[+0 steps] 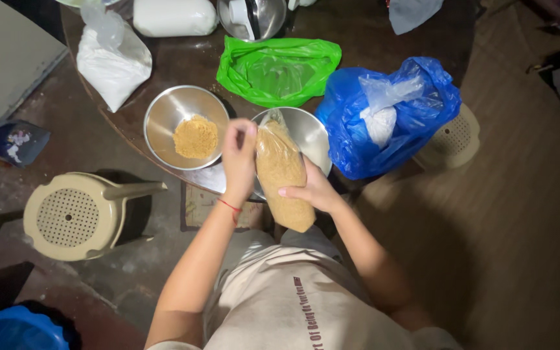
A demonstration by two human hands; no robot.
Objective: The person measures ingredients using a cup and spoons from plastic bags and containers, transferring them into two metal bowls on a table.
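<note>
At the near edge of the round dark wooden table, the person holds a clear plastic bag filled with brown, sugar-like granules over an empty round steel bowl. The left hand is closed around the upper part of the bag, near its twisted neck, and the right hand lies flat and open against the right side of the bag, supporting its weight from below. To do this step well, I think the neck should stay well inside the rim of the bowl, the lower hand should carry the heavy part, and any tipping should be slow, because fine grains run fast and some crumbs already lie on the table. The bag is long and full, a little tilted, with its lower end hanging nearer than the table edge, above the lap. Just left of it stands a second round steel bowl with a small heap of the same brown granules. Farther away lie a green plastic bag, a blue plastic bag with white content at the right, and a white bag of powder at the far left. A beige plastic stool stands on the floor at the left.
</note>
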